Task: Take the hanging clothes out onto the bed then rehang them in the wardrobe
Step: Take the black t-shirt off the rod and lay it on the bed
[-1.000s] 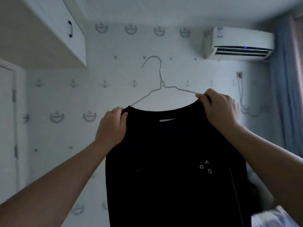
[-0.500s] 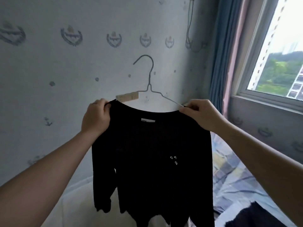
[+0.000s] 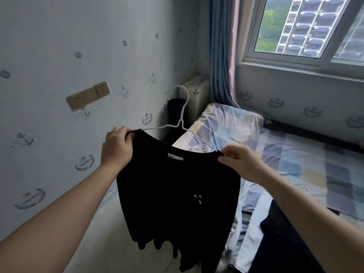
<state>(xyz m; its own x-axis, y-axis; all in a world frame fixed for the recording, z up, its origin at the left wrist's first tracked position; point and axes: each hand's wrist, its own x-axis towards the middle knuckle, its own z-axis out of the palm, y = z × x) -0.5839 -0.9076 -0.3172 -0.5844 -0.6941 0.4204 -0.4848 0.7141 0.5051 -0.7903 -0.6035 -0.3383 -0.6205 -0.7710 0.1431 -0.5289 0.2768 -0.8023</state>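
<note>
A black shirt (image 3: 177, 196) with small white letters on its chest hangs in the air on a thin white wire hanger (image 3: 182, 115). My left hand (image 3: 116, 147) grips the shirt's left shoulder and my right hand (image 3: 239, 160) pinches its right shoulder. The shirt is held over the gap between the wall and the bed (image 3: 295, 154), which has a patchwork sheet. Another dark garment (image 3: 279, 239) lies on the bed at the lower right. The wardrobe is out of view.
A wallpapered wall with a beige socket plate (image 3: 88, 95) runs along the left. A white radiator (image 3: 197, 95) and a dark object stand in the far corner beside a blue curtain (image 3: 220, 52). A window (image 3: 307, 26) is above the bed.
The view has swung right and down, from the air conditioner and cupboard to the bed and window. The shirt has come down lower and tilted, still held by both hands.
</note>
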